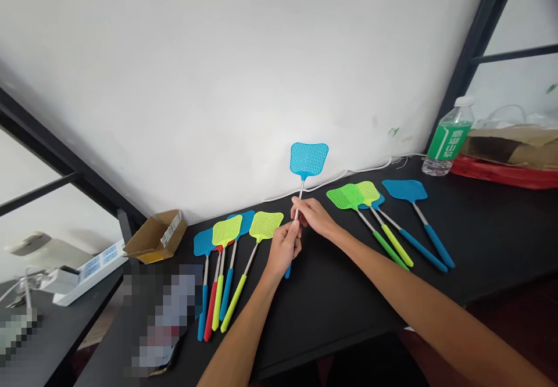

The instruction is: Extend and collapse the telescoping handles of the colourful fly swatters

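Observation:
A blue fly swatter (308,160) stands upright over the black table (488,230), its mesh head against the white wall. My left hand (284,248) is wrapped round its blue handle low down. My right hand (311,214) pinches the metal rod just above. On the table to the left lie several swatters (235,242) with blue, yellow-green and red handles. To the right lie several more swatters (383,207), green, yellow-green and blue.
An open cardboard box (154,237) sits at the table's left end. A green-labelled water bottle (448,138) stands at the back right beside a red tray (501,173) with brown paper. A white cable (349,173) runs along the wall. A power strip (89,272) lies at far left.

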Tool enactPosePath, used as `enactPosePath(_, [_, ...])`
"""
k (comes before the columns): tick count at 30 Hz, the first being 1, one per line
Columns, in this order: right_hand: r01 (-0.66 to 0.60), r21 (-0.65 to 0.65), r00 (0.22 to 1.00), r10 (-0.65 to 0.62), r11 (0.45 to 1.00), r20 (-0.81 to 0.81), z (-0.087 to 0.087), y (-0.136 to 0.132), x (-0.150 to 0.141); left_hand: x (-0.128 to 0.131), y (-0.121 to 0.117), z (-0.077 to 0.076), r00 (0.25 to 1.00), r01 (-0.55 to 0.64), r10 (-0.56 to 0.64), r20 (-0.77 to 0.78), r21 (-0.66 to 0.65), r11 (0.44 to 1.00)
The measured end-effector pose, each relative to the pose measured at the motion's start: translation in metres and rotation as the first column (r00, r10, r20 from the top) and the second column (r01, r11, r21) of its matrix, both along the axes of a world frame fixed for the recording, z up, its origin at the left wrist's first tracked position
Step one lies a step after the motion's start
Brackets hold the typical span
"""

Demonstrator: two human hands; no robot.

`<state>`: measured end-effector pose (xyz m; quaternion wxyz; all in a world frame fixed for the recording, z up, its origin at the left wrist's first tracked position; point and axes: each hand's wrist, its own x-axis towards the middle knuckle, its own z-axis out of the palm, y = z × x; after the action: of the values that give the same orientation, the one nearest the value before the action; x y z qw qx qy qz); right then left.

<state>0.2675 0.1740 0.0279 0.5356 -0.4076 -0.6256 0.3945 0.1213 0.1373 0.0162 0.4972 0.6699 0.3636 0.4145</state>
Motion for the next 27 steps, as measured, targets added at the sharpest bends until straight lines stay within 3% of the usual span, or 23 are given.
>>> enactPosePath(3, [0.008, -0.042, 0.950, -0.021, 0.999, -0.313, 0.001, 0.009, 0.006, 0.000, 0.001, -0.001, 0.999, 0.038, -0.039, -0.037, -0.017, 0.999])
enactPosePath(6, [0.046, -0.091, 0.807, -0.091, 0.995, -0.583, 0.006, 0.015, 0.016, 0.001, 0.000, -0.002, 0.990, 0.116, -0.118, -0.071, -0.032, 0.993])
enactPosePath(10, [0.052, -0.117, 0.680, -0.121, 0.992, -0.723, 0.014, 0.015, 0.024, 0.002, -0.002, 0.000, 0.976, 0.186, -0.190, -0.102, -0.046, 0.981])
enactPosePath(14, [0.123, -0.134, 0.704, -0.182, 0.983, -0.687, 0.012, 0.016, 0.026, 0.002, -0.003, 0.001, 0.973, 0.202, -0.207, -0.098, -0.054, 0.978])
enactPosePath(19, [0.181, -0.107, 0.774, -0.209, 0.978, -0.597, -0.003, 0.021, 0.018, 0.000, -0.002, -0.003, 0.978, 0.196, -0.199, -0.068, -0.051, 0.979])
enactPosePath(23, [0.126, -0.078, 0.860, -0.148, 0.989, -0.489, -0.012, 0.013, 0.001, 0.000, 0.000, -0.006, 0.985, 0.173, -0.173, -0.010, -0.040, 0.984])
enactPosePath(27, [0.074, -0.080, 0.893, -0.102, 0.994, -0.438, -0.014, 0.005, -0.010, 0.000, 0.001, -0.008, 0.988, 0.155, -0.154, 0.022, -0.027, 0.988])
